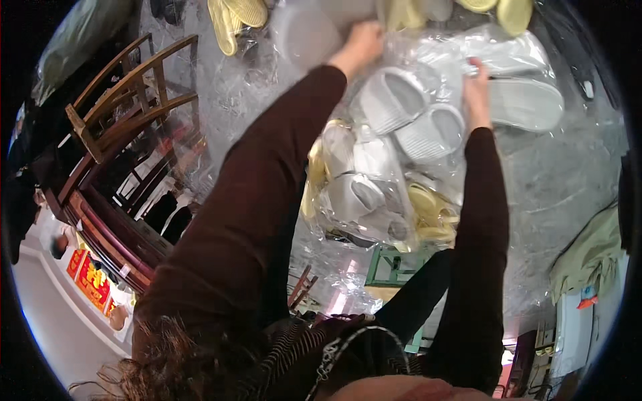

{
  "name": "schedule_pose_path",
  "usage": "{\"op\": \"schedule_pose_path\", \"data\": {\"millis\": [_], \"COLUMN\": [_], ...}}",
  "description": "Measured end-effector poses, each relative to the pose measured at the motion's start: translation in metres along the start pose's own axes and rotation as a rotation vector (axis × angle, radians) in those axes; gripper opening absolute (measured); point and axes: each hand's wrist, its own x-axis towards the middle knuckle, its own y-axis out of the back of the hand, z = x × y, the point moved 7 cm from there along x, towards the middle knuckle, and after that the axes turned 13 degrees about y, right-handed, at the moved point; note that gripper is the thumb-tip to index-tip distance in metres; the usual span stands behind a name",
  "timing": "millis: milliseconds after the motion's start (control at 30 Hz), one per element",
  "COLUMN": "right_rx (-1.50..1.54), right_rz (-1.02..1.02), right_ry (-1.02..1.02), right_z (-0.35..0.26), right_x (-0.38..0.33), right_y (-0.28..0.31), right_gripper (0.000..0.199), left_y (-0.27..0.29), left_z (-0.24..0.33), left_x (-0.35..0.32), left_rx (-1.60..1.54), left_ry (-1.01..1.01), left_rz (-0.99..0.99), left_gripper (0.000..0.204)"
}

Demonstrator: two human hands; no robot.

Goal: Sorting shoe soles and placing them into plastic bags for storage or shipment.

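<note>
My left hand point(361, 41) reaches far forward and grips the edge of a clear plastic bag point(304, 33) near a pale slipper at the top. My right hand point(477, 93) presses on clear plastic wrap beside a pair of grey ribbed slippers point(409, 115). Another grey slipper pair in plastic point(528, 100) lies just right of that hand. Below the hands sits a bag of grey and white slippers point(361, 194) with yellow slippers point(431, 217) beside it. Both arms wear dark maroon sleeves.
Wooden chairs point(127, 100) stand at the left. Yellow slippers point(234, 17) lie at the top edge. Crumpled clear plastic covers the grey floor point(562, 180). A green stool point(394, 267) is under my legs. A pale cloth bundle point(588, 254) lies at the right.
</note>
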Motion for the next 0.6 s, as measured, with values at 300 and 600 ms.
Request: {"op": "schedule_pose_path", "data": {"millis": [300,600], "right_rx": [-0.015,-0.092], "right_rz": [-0.453,-0.827], "right_ry": [0.184,0.229], "right_z": [-0.041,-0.148], "right_x": [-0.162,-0.294], "right_y": [0.010,0.089], "right_gripper": [0.034,0.042], "left_y": [-0.077,0.022], "left_z": [0.018,0.109], "left_x": [-0.222,-0.372], "left_rx": [0.135,0.157], "left_ry": [0.145,0.092], "left_rz": [-0.506,-0.191], "left_gripper": [0.019,0.017]}}
